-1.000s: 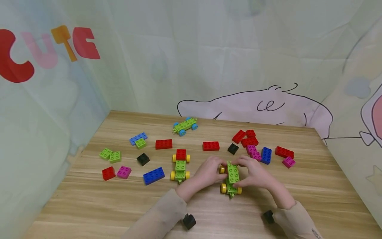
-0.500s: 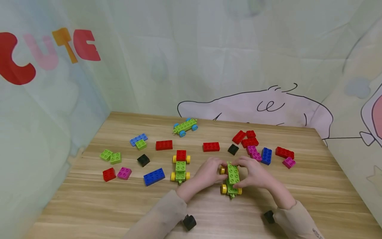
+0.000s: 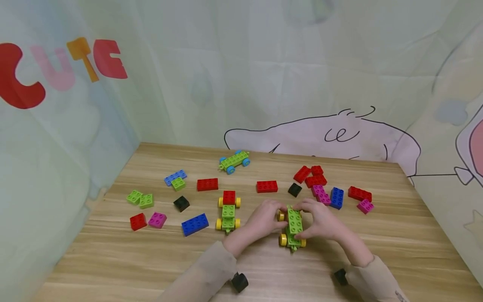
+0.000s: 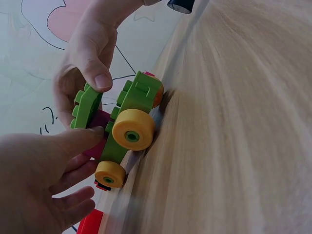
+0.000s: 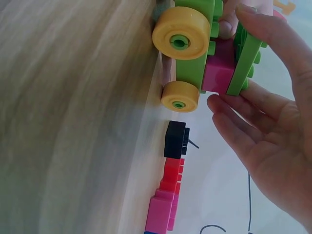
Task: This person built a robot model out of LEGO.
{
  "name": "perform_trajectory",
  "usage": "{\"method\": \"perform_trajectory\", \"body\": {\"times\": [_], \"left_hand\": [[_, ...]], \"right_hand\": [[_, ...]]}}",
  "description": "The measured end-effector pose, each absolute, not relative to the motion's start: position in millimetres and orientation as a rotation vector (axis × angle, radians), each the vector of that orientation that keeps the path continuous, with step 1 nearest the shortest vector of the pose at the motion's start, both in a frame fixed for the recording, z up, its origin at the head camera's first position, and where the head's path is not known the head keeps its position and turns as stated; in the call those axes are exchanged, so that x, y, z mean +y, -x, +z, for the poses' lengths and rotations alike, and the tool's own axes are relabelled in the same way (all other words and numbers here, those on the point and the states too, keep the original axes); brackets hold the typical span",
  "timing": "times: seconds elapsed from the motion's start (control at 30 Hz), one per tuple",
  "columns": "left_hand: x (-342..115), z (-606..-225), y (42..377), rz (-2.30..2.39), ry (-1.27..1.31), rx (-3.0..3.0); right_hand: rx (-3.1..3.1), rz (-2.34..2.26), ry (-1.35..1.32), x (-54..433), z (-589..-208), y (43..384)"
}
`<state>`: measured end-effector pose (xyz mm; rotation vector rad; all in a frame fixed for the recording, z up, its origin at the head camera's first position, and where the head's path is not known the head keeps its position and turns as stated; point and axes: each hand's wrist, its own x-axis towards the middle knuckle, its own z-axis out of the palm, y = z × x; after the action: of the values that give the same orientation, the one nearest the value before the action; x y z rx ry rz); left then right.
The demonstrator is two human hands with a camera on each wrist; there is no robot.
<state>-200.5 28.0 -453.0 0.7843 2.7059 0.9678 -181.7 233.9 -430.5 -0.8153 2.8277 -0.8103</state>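
Note:
A toy car base with yellow wheels stands on the table between both hands. A magenta brick sits on its studs, under a long green plate. In the left wrist view the plate is tilted relative to the base. My left hand holds the car from the left, thumb by the magenta brick, fingers round the front end. With my right hand I grip the green plate, thumb at its near end, fingers at the far end. The head view hides the magenta brick.
Left of the hands stands another yellow-wheeled car with a red brick on it. A blue-wheeled base is at the back. Loose bricks lie on both sides, including a blue brick and a black brick.
Both hands and the car hold nearly the same place. The whole head view has shifted slightly, so the scene sits a little lower.

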Motion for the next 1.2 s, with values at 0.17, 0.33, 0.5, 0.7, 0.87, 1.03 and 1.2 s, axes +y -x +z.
{"method": "perform_trajectory", "body": {"times": [0.17, 0.33, 0.5, 0.7, 0.87, 1.03, 1.2], "left_hand": [[28.3, -454.6, 201.0, 0.963, -0.788, 2.709], [28.2, -453.5, 199.6, 0.967, -0.801, 2.71], [28.0, -452.4, 198.9, 0.966, -0.816, 2.72], [28.4, -454.4, 200.7, 0.965, -0.787, 2.71], [28.3, -454.5, 201.3, 0.965, -0.789, 2.714], [27.7, -453.8, 200.8, 0.968, -0.794, 2.716], [27.8, -453.9, 200.4, 0.946, -0.803, 2.725]], "right_hand": [[2.832, -0.811, 0.8, 233.7, -431.5, 181.4], [2.837, -0.801, 0.783, 233.9, -432.1, 180.9], [2.838, -0.809, 0.799, 233.8, -431.7, 181.3], [2.831, -0.811, 0.799, 233.9, -431.6, 181.6], [2.827, -0.818, 0.797, 233.9, -431.3, 181.8], [2.82, -0.828, 0.794, 234.2, -431.4, 181.9], [2.813, -0.822, 0.788, 235.0, -431.6, 181.4]]}}
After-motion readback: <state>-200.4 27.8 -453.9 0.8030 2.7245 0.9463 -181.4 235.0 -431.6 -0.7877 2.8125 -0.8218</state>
